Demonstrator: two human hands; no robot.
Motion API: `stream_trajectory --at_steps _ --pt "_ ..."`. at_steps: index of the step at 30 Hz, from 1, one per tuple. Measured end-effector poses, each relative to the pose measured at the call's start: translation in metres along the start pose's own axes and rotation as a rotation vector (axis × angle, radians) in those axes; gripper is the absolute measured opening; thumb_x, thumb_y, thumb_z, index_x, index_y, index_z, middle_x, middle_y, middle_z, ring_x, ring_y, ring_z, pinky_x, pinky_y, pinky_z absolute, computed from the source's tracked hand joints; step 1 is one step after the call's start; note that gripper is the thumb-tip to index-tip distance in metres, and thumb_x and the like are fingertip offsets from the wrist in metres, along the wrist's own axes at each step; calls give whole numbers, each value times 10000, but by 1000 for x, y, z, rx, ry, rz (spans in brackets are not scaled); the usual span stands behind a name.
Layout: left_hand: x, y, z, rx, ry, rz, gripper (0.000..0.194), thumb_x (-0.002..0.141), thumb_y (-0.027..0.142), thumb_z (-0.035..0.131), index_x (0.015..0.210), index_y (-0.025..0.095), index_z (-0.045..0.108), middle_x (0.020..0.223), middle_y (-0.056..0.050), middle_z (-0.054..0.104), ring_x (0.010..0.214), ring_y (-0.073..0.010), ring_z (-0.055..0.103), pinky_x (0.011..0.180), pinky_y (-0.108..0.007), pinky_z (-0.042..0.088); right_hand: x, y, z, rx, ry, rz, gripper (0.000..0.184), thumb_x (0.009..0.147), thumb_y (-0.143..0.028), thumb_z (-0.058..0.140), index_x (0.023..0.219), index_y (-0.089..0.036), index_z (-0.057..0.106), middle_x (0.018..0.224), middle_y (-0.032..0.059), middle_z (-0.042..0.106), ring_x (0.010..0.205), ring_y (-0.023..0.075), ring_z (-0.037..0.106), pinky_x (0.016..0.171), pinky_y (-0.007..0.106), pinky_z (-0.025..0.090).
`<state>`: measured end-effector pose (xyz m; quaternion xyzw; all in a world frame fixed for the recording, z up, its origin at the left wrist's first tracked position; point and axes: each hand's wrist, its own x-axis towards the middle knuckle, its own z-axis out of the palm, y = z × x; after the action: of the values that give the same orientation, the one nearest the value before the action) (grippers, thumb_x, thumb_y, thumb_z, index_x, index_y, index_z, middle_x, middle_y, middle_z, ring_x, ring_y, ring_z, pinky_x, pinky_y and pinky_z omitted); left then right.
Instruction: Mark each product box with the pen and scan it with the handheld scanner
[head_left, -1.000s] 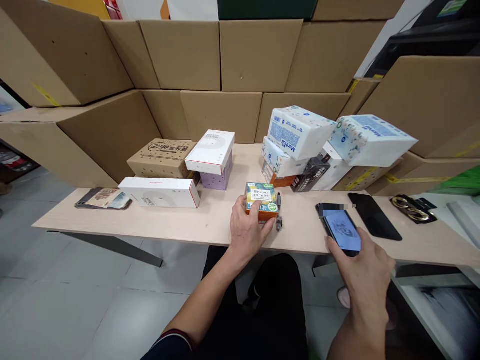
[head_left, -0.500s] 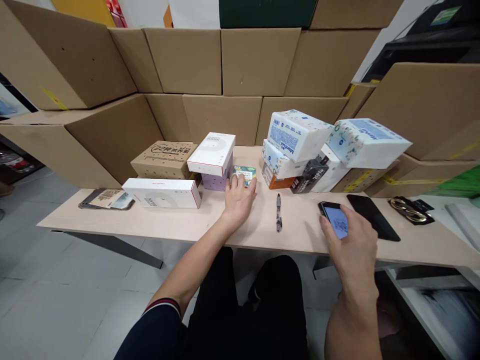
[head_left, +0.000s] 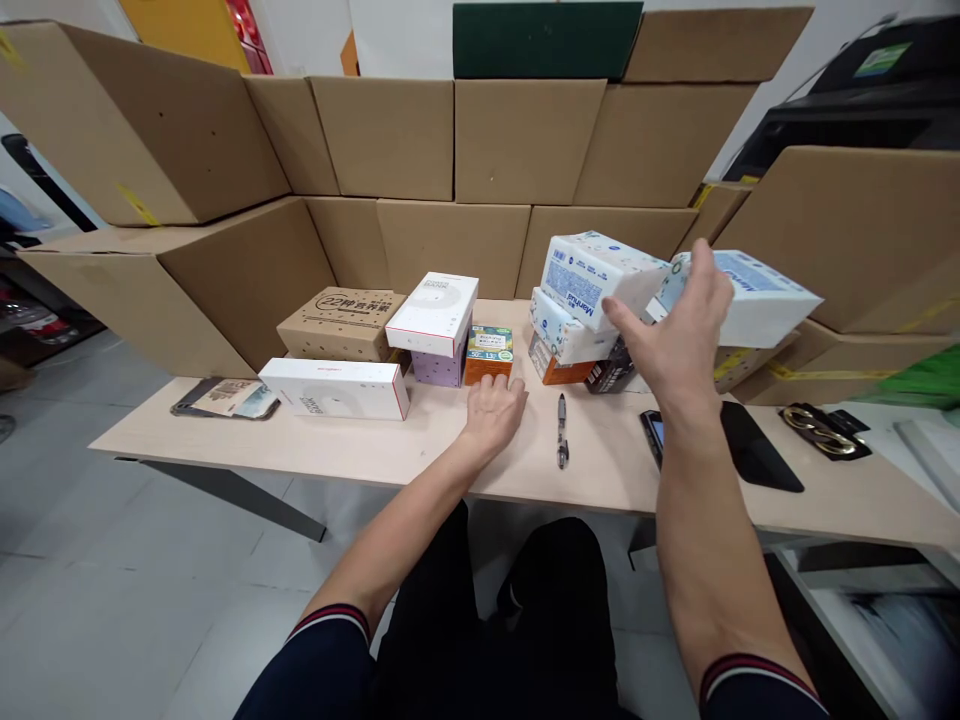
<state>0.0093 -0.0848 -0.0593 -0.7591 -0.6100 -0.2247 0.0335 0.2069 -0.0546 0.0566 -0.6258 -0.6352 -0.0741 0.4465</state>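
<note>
My left hand [head_left: 495,408] rests on the light wooden table [head_left: 360,445], fingers loosely curled and holding nothing, just in front of a small orange and green box [head_left: 489,354]. That box stands next to a white box stacked on a purple one [head_left: 436,318]. My right hand [head_left: 673,338] is raised and open, fingers spread, reaching toward the white tissue packs [head_left: 592,278] and touching the right-hand pack [head_left: 757,290]. A phone [head_left: 654,432] lies on the table under my right forearm. A black pen [head_left: 561,430] lies between my hands.
A long white box [head_left: 337,388] and a brown printed carton [head_left: 341,322] sit at left, with a flat packet [head_left: 225,398] near the table's left end. A black slab [head_left: 757,448] and a gold-ringed object [head_left: 825,428] lie at right. Large cardboard boxes [head_left: 450,140] wall the back.
My left hand pushed the small orange box back beside the purple box and let go. My right hand put the phone down on the table and rose to the tissue packs.
</note>
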Motion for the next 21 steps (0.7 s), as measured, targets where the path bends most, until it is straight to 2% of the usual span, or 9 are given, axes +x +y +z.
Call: stream_trajectory --at_steps 3,6,9,11,13,16,18,19,21 --pt "-1 -7 3 -20 -19 -20 216 971 301 537 1052 161 680 1057 -160 619 1038 -316 570 892 -438 467 21 6 21 0 -59 9 1052 789 -599 704 1576 -117 200 1515 295 357 1407 425 370 1050 608 366" --pt "3 -15 5 -65 -12 -43 214 936 271 586 1090 154 678 1113 -170 606 1084 -330 562 931 -460 466 24 10 33 38 -62 -3 948 790 -532 711 1529 -113 291 1443 261 467 1346 404 453 1025 609 405" --pt "4 -20 4 -143 28 -67 216 912 191 582 1100 169 685 1120 -166 614 1099 -325 569 958 -478 469 3 8 29 123 56 -41 789 816 -477 679 1465 -141 382 1427 218 507 1330 375 481 1030 600 437" --pt "1 -23 1 -216 75 -75 250 905 134 542 1095 183 697 1095 -145 643 1093 -301 586 974 -458 475 -23 5 21 250 114 -45 777 812 -481 676 1467 -201 365 1473 186 476 1300 353 516 967 565 506" --pt "-7 -27 -2 -292 134 -80 321 912 97 476 1127 192 695 1102 -118 674 1101 -261 606 1001 -415 481 -54 4 16 475 45 -40 823 798 -488 692 1482 -249 301 1498 168 447 1247 325 574 856 491 578" --pt "-29 -34 -4 -476 297 -150 433 954 94 320 1230 178 643 1200 -99 690 1126 -199 638 1003 -363 511 -96 8 18 696 -131 -57 827 795 -502 699 1477 -257 300 1489 153 466 1305 300 552 913 460 580" --pt "-45 -38 -3 -892 594 -319 338 982 228 400 1171 177 676 1155 -96 721 1087 -210 672 972 -369 538 -118 14 27 779 -299 -15 805 793 -499 717 1464 -261 341 1489 146 480 1303 280 558 941 439 575" --pt "-53 -40 -2 -1026 666 -362 325 977 285 441 1166 177 683 1148 -99 727 1086 -216 680 968 -373 543 -126 17 33 802 -385 6 790 796 -493 723 1459 -257 365 1488 145 488 1285 271 570 947 431 573" --pt "-64 -43 -2 -1188 673 -411 371 976 402 479 1184 176 688 1177 -114 726 1111 -232 682 964 -381 547 -137 24 43 801 -533 34 773 808 -471 729 1468 -248 395 1493 149 494 1238 253 597 965 432 563"
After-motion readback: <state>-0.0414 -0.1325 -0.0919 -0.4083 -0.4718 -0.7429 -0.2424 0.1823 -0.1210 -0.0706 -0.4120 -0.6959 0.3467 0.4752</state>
